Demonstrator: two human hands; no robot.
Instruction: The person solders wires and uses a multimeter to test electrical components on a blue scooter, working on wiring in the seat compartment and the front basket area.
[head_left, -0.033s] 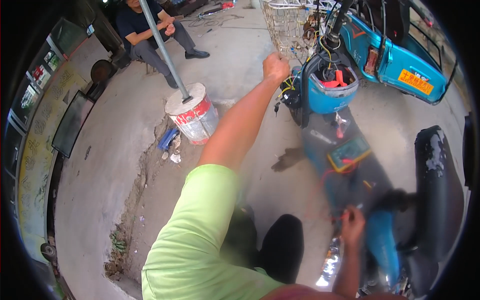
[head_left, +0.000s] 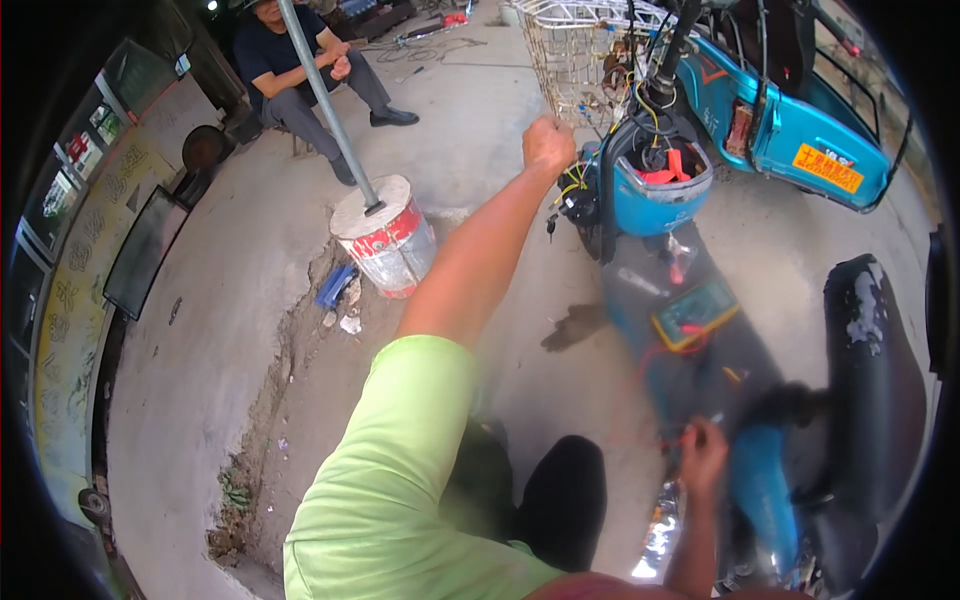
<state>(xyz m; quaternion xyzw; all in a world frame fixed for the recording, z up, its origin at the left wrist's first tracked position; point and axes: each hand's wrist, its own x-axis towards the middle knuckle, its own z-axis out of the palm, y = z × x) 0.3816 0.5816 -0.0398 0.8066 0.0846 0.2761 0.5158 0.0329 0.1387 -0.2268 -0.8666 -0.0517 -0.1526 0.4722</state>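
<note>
My left arm, in a light green sleeve, reaches forward to an electric scooter's blue front panel. Beside the scooter's exposed wires, my left hand is closed in a fist. What it grips is hidden. My right hand is low by the scooter's seat, its fingers pinched on what looks like a red test probe. A thin red lead runs from near that hand to a yellow-edged multimeter lying on the dark footboard. A key hangs below the wires.
A wire basket is at the scooter's front, with a blue vehicle body beyond. To the left, a metal pole stands in a red-and-white concrete-filled drum. A seated person is behind it. The black scooter seat is at right.
The view has shifted very slightly, so the scooter and drum sit a little lower in the picture. Both hands keep almost the same place and the same grip.
</note>
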